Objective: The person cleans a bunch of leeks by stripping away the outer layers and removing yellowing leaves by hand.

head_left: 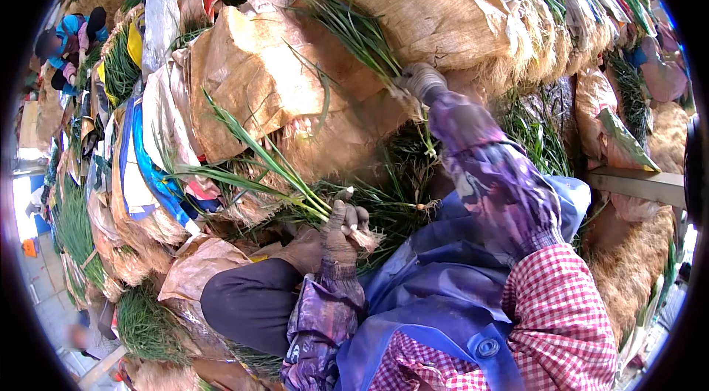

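Brown-wrapped bundles (247,70) line the head view from nine to two o'clock. Left hand (340,232), six o'clock, grips green onions (309,195) near their roots (365,239); right hand (422,83), one o'clock, is closed around a leafy bunch (368,44). Grip stems lightly and keep root ends level.

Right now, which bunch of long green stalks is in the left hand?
The sparse, bright-green bunch of long stalks, pale roots poking past the left hand; the fuller, darker green bunch is at the right hand.
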`<state>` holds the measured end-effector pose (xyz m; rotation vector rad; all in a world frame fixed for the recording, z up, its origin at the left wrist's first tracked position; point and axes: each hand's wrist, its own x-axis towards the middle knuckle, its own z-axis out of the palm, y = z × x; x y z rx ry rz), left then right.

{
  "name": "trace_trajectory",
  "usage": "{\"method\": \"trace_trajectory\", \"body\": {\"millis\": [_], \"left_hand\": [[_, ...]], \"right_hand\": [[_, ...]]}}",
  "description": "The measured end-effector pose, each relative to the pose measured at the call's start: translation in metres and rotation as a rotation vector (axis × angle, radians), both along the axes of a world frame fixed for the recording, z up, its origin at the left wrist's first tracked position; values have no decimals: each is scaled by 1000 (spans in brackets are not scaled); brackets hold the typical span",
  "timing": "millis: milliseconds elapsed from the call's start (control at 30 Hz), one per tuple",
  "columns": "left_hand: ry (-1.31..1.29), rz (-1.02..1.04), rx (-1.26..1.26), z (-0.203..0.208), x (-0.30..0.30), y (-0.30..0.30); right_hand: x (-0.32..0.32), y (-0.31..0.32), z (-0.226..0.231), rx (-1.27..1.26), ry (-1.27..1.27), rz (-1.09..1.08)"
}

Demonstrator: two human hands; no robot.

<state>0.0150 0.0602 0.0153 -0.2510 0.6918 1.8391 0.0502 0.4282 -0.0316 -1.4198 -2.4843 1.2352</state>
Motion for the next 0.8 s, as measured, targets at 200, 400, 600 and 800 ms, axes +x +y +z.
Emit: {"method": "trace_trajectory", "body": {"millis": [200, 400, 600, 800], "left_hand": [[-9, -34, -387, -25, -5, -18], [155, 56, -429, -4, 9, -1], [-82, -5, 37, 5, -3, -23], [59, 145, 2, 18, -9, -14]], "right_hand": [[-5, -101, 68, -515, 412, 22], [9, -221, 77, -647, 194, 208], [2, -219, 69, -663, 292, 449], [-17, -114, 15, 421, -31, 10]]}}
